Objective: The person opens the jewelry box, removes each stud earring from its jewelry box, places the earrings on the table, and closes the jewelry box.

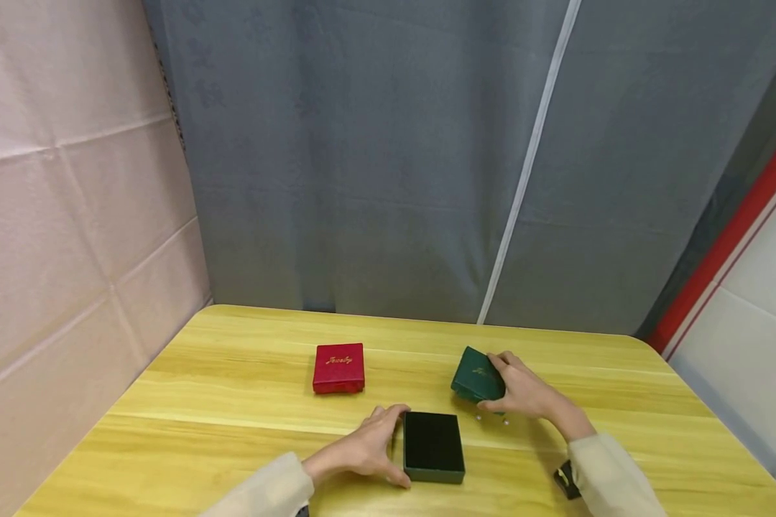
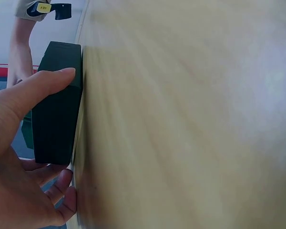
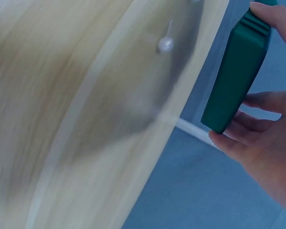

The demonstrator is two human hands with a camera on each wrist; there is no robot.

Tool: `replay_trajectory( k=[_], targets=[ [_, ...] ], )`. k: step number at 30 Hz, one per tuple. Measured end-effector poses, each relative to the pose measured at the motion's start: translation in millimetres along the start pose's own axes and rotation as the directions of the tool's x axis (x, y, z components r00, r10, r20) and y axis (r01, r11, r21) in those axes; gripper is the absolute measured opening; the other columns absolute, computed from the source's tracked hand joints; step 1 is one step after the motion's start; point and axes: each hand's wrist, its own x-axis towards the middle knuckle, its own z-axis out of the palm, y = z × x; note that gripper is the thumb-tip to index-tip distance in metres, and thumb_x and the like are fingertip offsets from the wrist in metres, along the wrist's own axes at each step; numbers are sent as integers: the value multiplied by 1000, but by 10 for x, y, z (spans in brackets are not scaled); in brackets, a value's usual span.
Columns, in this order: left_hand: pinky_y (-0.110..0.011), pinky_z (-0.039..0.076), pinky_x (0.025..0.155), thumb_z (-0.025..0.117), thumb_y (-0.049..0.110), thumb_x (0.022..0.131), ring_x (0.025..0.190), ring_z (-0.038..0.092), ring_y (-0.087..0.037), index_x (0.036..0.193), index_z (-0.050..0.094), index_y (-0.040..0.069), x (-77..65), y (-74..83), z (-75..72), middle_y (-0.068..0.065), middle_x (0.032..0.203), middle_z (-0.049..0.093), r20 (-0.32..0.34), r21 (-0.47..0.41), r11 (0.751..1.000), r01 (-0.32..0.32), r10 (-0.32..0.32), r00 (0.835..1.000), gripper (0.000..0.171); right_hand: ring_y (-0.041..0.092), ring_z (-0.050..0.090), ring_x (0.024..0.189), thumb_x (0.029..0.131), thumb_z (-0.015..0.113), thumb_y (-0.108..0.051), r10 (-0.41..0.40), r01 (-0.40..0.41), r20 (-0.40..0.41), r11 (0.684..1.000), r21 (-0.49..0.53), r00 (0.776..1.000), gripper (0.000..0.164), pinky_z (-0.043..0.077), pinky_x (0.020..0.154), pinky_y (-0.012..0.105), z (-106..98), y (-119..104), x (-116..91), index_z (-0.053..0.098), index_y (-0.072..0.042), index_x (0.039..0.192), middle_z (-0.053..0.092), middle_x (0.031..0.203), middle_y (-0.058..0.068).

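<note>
At the bottom centre of the frame, the left hand (image 1: 370, 444) grasps an open dark box (image 1: 434, 476) on the wooden table (image 1: 233, 409), thumb against its side. Right of centre, the right hand (image 1: 525, 390) grips a tilted green box piece (image 1: 475, 375) with gold lettering — small pearls (image 3: 166, 45) show near it — while a closed red box (image 1: 339, 369) sits left of centre.

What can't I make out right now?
Red box: inside hidden by its lid, head view.
Green lid: right edge partly covered by the right hand, head view.
Dark box: black top hidden by its side wall, left wrist view.
Second pearl: cut by top edge, right wrist view.
</note>
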Motion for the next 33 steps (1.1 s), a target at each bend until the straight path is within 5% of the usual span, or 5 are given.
replay_trajectory(
  k=[20,33],
  targets=[
    [-32,37,90,83,34,56,103,37,-14,131,31,4,11,-27,2,-7,117,44,-3,-26,1000,-9,9,1000,96,19,46,91,67,72,-46,-196,196,31,981,3,980,88,46,73,32,-14,-454,-17,40,11,125,44,110,14],
    [-31,38,87,83,34,54,99,38,-12,131,32,2,18,-35,8,-7,115,46,-20,-11,1000,-16,16,1000,98,17,48,95,68,66,-55,-241,242,99,970,0,965,89,46,78,33,109,-628,-84,41,8,127,43,114,12]
  ],
)
